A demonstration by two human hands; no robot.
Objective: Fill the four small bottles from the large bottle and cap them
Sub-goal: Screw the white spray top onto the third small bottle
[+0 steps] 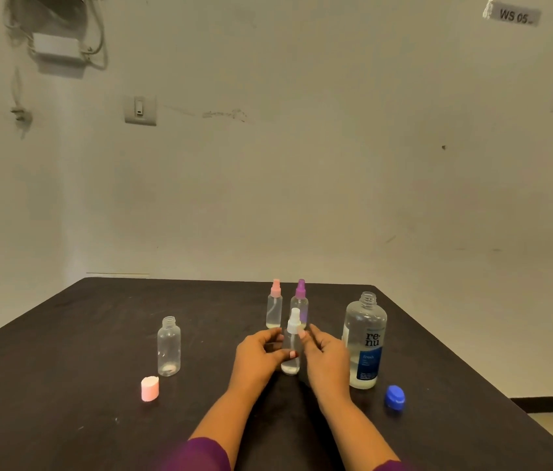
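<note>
**Third sprayer bottle being capped at table centre**

The white-capped spray bottle (291, 348) stands upright at the middle of the dark table (91, 338), a shallow layer of liquid at its bottom. The left hand (257, 355) grips its body, thumb laid across the front, most likely to keep it from turning or tipping while the top is worked. The right hand (326, 355) reaches in from 3 o'clock with one fingertip (302, 333) against the sprayer's collar. Its thumb is hidden behind the bottle, so whether it pinches the collar or only touches it cannot be told.

Just behind, at 11 o'clock, stands the pink-capped spray bottle (274, 309), and at 12 o'clock the purple-capped spray bottle (300, 300). Both are capped and set back, seemingly parked as finished.

At 3 o'clock, close to the right wrist, the large bottle (365, 341) stands open, probably left so for one more pour. Its blue cap (394, 397) lies at 4 o'clock.

Well apart at 9 o'clock the open small bottle (169, 346) waits uncapped, with the pink cap (150, 388) near it at 8 o'clock. This looks to be the last bottle to close.
</note>
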